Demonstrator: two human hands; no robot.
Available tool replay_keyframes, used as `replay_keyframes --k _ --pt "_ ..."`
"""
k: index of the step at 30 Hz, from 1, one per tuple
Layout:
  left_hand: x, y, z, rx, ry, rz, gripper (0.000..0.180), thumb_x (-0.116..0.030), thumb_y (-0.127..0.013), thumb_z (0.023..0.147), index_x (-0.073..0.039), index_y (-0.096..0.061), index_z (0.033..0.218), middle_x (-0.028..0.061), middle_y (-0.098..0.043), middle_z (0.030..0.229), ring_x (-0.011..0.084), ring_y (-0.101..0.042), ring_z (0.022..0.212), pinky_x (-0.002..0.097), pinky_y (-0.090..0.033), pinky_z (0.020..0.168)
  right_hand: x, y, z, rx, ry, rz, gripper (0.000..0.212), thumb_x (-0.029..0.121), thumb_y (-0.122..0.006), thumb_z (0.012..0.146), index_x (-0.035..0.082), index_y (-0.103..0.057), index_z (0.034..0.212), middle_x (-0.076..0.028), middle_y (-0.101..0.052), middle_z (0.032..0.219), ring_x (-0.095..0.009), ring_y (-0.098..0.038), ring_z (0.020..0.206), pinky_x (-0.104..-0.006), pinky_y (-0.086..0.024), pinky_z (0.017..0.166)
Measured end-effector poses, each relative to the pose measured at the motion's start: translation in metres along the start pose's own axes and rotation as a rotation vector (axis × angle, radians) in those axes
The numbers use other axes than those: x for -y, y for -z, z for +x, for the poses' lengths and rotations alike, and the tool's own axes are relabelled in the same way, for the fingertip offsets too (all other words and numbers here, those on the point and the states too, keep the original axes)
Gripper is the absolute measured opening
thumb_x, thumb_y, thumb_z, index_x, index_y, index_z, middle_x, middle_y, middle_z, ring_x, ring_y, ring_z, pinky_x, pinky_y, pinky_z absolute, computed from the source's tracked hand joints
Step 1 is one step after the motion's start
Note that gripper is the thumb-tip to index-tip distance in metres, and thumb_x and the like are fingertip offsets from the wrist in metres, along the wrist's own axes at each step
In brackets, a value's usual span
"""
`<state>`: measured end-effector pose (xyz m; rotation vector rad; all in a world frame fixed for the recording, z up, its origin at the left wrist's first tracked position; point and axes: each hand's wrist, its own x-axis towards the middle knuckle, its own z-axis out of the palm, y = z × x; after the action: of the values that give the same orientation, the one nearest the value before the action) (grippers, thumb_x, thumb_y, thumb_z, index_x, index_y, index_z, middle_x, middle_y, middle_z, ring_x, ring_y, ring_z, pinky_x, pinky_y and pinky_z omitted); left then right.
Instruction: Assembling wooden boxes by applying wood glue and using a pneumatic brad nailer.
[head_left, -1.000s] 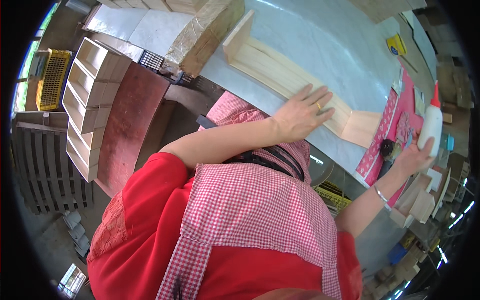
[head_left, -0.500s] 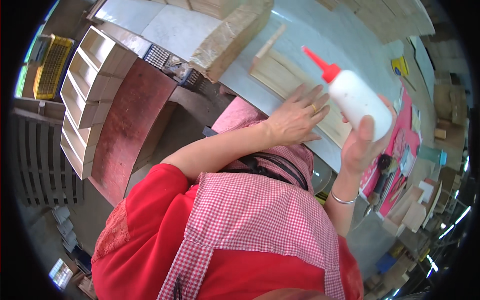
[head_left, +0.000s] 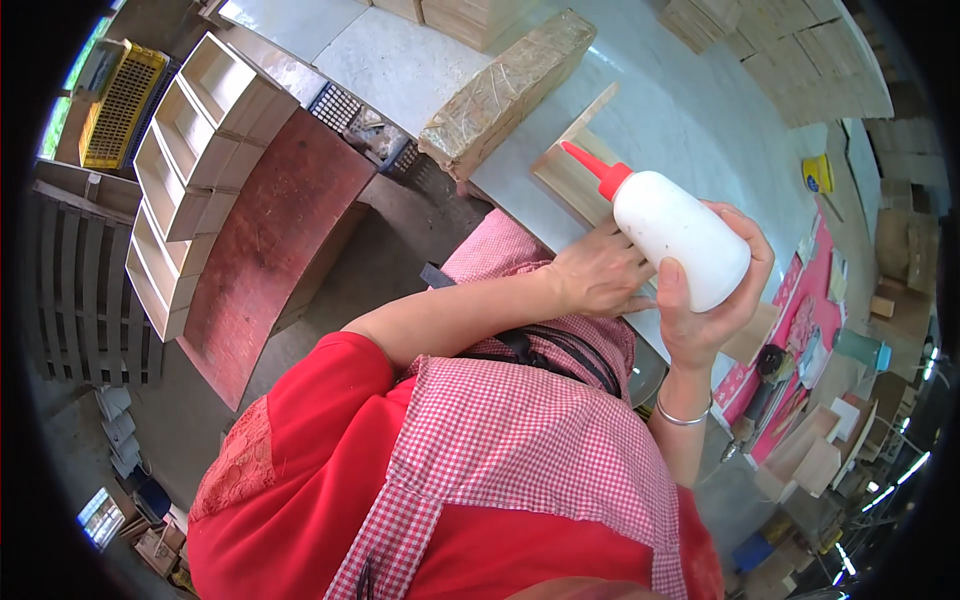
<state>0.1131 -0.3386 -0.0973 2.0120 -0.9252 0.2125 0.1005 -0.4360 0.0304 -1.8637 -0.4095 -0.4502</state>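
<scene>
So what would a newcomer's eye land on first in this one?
The white glue bottle with its red nozzle, gripped in the right hand at centre right, tip aimed at a wooden piece on the grey table. The left hand rests on that wood. A red sleeve and checked apron fill the foreground.

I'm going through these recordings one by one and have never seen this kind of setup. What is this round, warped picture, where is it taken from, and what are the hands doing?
There is no machine here. The picture comes from a wide fisheye camera worn on a person's head, looking down, so straight edges bend near the rim. The red top and checked apron are the person's own. Their right hand holds a white glue bottle with a red nozzle, pointed at a pale wooden piece on the grey worktable. The left hand rests on that wood. Also on the table: a long straw-coloured wrapped block, stacks of wooden boards and a pink sheet. A pale wooden shelf unit lies below the table's edge.
</scene>
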Motion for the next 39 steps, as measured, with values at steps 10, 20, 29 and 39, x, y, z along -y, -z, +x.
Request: replay_keyframes --k 10,20,29,39 --pt "-0.008 0.016 0.004 -0.015 -0.055 0.097 0.067 -0.05 -0.065 0.083 0.001 -0.056 0.125 0.0188 -0.055 0.131 0.0363 -0.045 0.13 0.0544 -0.026 0.114 -0.006 0.002 0.015 -0.002 0.094 -0.114 0.065 0.011 -0.079 0.072 0.001 -0.045 0.126 -0.016 -0.052 0.119 -0.026 -0.056 0.109 -0.0385 -0.048 0.094" --pt "-0.014 0.022 0.0 0.07 -0.044 0.26 0.071 -0.053 -0.063 0.084 0.002 -0.056 0.128 0.0206 -0.051 0.135 0.0394 -0.039 0.135 0.0538 -0.026 0.114 -0.018 -0.001 0.035 -0.083 0.101 -0.182 0.061 0.01 -0.08 0.074 0.0 -0.047 0.124 -0.015 -0.053 0.119 -0.025 -0.057 0.106 -0.0375 -0.05 0.09" --pt "-0.012 0.02 0.006 0.163 0.061 0.212 0.067 -0.047 -0.065 0.084 -0.001 -0.054 0.131 0.019 -0.048 0.14 0.038 -0.035 0.139 0.0538 -0.027 0.114 -0.012 0.022 0.015 -0.197 0.047 -0.254 0.061 0.024 -0.082 0.076 0.0 -0.051 0.122 -0.012 -0.057 0.113 -0.022 -0.059 0.099 -0.0337 -0.05 0.082" --pt "-0.006 0.025 0.024 0.193 -0.013 0.482 0.077 -0.057 -0.065 0.081 -0.007 -0.049 0.138 0.0134 -0.047 0.143 0.0333 -0.035 0.14 0.0604 -0.026 0.112 0.02 0.164 -0.088 -0.734 -0.06 -0.044 0.061 0.044 -0.06 0.089 -0.005 -0.049 0.123 -0.016 -0.055 0.116 -0.028 -0.06 0.106 -0.0403 -0.052 0.091"
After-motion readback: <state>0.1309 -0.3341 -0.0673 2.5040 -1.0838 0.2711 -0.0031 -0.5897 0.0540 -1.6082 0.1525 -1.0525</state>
